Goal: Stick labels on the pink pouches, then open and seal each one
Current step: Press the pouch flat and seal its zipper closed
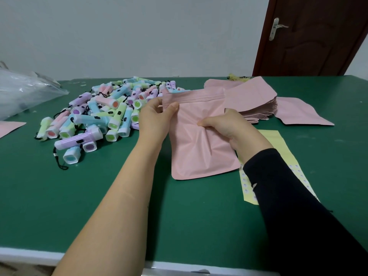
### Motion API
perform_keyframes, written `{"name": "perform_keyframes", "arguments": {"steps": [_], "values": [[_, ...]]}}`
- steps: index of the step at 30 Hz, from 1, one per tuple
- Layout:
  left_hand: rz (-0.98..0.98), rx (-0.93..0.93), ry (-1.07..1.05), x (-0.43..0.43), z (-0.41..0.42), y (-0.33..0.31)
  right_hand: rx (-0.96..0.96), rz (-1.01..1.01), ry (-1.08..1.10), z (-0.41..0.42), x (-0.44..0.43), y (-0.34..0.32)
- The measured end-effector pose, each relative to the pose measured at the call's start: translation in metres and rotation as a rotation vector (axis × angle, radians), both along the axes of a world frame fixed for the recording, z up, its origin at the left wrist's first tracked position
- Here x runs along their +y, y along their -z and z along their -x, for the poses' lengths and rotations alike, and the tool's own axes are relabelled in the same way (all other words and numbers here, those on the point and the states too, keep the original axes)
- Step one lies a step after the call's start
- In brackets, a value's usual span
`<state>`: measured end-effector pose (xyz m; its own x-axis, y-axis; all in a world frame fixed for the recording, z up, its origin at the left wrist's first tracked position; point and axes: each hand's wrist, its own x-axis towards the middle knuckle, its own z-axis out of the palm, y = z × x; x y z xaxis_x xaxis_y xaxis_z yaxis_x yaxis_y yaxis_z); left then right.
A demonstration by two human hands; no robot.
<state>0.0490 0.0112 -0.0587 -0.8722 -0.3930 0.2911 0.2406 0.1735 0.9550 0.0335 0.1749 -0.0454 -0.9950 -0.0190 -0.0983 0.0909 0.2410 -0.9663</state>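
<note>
Left hand: your left hand (157,116) pinches the top left corner of the pink pouch (199,154), thumb on the zip strip.
Right hand: your right hand (229,130) grips the pouch's middle toward its right side, and the film puckers around your thumb.
Pouch in hand: one, at mid-table, its bottom resting on the green table (79,196) and its mouth toward the far edge.
Progress: no label shows on the face toward you. You seem to be working the mouth open, but I cannot tell whether the zip has parted.
Label sheet: one yellow label sheet (278,144), under your right forearm.
Left to do: one stack (256,110) toward the far right corner, too many to count. It probably holds most of the job.
Loose pouches: one loose pouch (300,114) right of the stack and one pink corner (8,129) at the left edge.
Torches: a heap of pastel torches (103,116) far left, dozens.
Bag: one clear plastic bag (23,90), far left corner.
</note>
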Motion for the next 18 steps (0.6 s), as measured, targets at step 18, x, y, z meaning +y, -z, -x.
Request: {"name": "perform_keyframes", "arguments": {"steps": [18], "values": [[0.123, -0.064, 0.073, 0.001, 0.0, 0.004, -0.053, -0.09, 0.032, 0.0, 0.012, 0.003]]}}
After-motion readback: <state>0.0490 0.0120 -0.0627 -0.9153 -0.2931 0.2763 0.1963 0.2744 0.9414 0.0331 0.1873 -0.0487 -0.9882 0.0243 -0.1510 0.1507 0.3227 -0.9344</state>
